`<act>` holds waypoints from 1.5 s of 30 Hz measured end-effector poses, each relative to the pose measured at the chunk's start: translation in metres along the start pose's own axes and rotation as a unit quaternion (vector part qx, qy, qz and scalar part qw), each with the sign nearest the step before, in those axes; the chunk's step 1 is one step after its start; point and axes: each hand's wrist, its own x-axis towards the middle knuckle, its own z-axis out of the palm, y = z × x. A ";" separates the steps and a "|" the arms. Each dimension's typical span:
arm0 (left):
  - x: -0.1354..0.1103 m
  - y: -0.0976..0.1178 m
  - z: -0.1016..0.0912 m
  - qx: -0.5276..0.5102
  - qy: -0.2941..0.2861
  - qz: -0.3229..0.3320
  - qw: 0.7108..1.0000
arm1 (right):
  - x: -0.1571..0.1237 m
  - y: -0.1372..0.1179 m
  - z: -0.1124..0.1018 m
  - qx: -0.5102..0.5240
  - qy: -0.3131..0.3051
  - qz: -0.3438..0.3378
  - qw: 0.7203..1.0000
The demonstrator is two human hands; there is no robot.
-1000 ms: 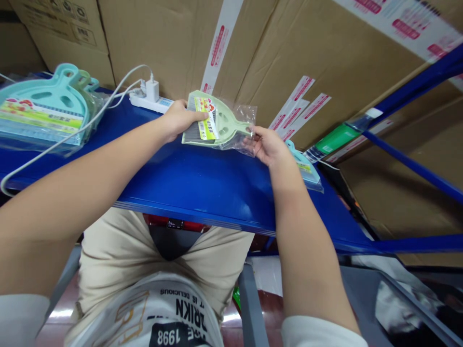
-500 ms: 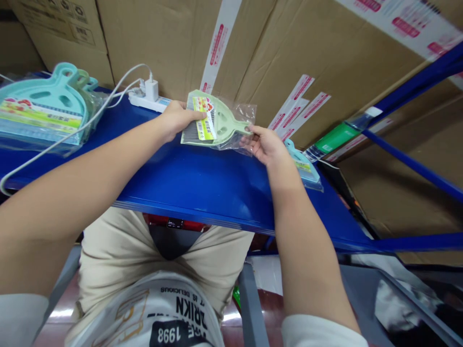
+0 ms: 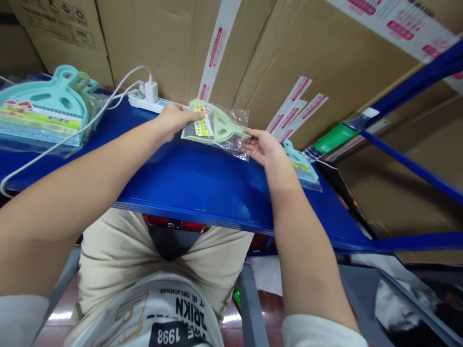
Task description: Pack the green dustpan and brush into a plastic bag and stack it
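A light green dustpan (image 3: 226,126) with a grey-bristled brush and a yellow-and-white label is held above the blue shelf, inside a clear plastic bag (image 3: 238,144). My left hand (image 3: 174,119) grips its wide end, the thumb lying over the label. At the other end, my right hand (image 3: 263,145) pinches the handle tip and the bag around it. The undersides of both hands' grips are partly hidden.
Bagged blue dustpans (image 3: 43,108) lie stacked at the left, a white cable crossing them. Behind stand a power strip (image 3: 148,102) and cardboard boxes (image 3: 155,38). Another blue dustpan (image 3: 302,166) and a green-labelled bottle (image 3: 336,137) are on the right of the blue shelf (image 3: 202,183).
The green dustpan has tilted, so its face looks flatter and more foreshortened. Its wide end has dropped slightly, and my right hand has shifted a little left and down.
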 end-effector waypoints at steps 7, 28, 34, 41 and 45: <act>0.004 0.003 0.000 -0.020 0.002 -0.026 0.999 | -0.009 -0.006 0.007 0.008 0.033 0.038 0.999; 0.029 -0.002 -0.011 -0.038 0.022 -0.024 0.999 | -0.027 -0.023 0.014 0.069 0.054 0.103 0.991; 0.022 0.008 -0.013 -0.048 -0.013 -0.043 0.998 | -0.022 -0.021 0.010 0.072 0.046 0.087 0.992; 0.014 0.010 -0.009 -0.058 -0.061 -0.050 0.995 | -0.018 -0.017 0.008 0.078 0.046 0.073 0.993; 0.018 0.007 -0.010 -0.061 -0.103 -0.038 0.992 | -0.018 -0.017 0.008 0.085 0.052 0.079 0.992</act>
